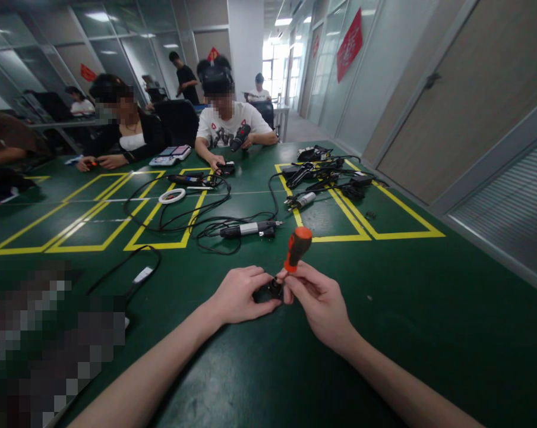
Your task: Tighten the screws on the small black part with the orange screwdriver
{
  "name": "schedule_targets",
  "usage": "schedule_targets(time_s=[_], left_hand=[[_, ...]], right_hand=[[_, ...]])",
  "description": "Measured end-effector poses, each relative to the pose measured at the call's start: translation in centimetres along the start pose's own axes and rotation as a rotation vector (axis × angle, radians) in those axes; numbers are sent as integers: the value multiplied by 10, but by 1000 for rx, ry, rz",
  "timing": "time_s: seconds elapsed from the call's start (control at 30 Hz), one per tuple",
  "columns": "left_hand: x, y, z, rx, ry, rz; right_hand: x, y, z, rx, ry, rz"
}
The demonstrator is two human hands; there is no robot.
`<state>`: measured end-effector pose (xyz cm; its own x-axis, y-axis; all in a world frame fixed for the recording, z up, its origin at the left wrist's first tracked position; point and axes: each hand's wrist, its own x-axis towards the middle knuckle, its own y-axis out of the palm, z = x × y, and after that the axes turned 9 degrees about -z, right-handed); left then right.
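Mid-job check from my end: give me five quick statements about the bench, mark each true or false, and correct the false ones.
1. The left hand has its thumb and fingers around a small dark part. True.
2. The screwdriver lies flat on the table. False: it stands up at a slight tilt, handle uppermost, with the right hand at its lower end.
3. The screwdriver's handle is orange and dark. True.
4. The silver-and-black tool lies nearer the camera than the hands. False: it lies beyond them.
5. The tabletop is white. False: it is green, with yellow lines.
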<state>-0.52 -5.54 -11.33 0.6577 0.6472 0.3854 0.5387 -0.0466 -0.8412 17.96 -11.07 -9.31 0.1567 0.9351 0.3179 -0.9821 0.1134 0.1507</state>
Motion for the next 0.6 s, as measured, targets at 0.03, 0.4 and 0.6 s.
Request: schedule_targets(time_s=[0.03,0.4,0.6], left_hand=[[0,0,0,-3,0,1],[1,-2,-1,-19,-13,20],[2,-4,-2,-23,-18,20]], right_hand=[[0,0,0,-3,5,11],[-3,-1,-7,3,-17,-27],[-2,-4,1,-109,-78,36]])
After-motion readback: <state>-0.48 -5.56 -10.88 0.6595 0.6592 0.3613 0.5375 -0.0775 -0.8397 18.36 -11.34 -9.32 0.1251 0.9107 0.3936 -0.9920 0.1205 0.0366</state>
